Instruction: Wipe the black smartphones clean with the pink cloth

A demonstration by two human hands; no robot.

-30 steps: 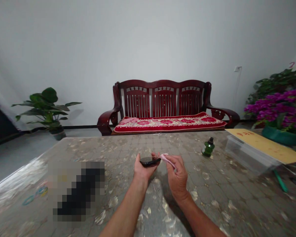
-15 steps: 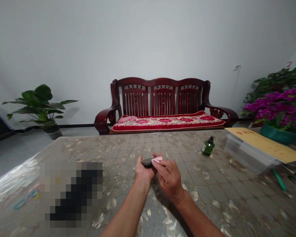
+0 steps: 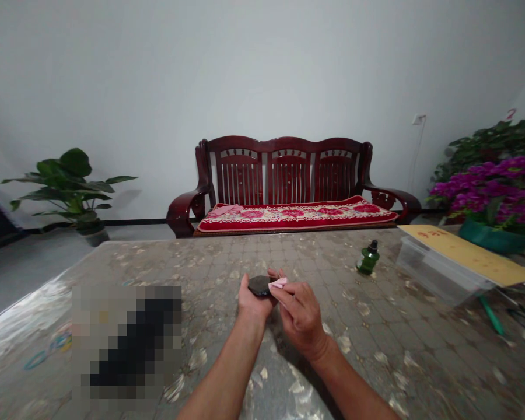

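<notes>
A rounded, flat black object [image 3: 259, 285] with a glossy rim rests in my left hand [image 3: 252, 302], whose thumb and fingers curl around its sides. Its exact kind cannot be made out. Between the thumb and fingers of my right hand [image 3: 300, 309] is a folded pink cloth [image 3: 278, 283], pressed against the object's right edge. Both hands are above the middle of the patterned tablecloth [image 3: 219, 262]. Part of the object's right side is hidden by the cloth and my right fingers.
A green bottle [image 3: 368, 258] with a black cap stands to the right. Beyond it are a clear plastic box [image 3: 441, 271] under a yellow sheet [image 3: 468, 251], and a green-handled tool [image 3: 491, 315]. Coloured bands [image 3: 37, 360] and a blurred-out dark item [image 3: 135, 344] lie left.
My left hand has tilted the black object, so its broad flat face now shows instead of mostly its edge. The cloth stays at its right side.
</notes>
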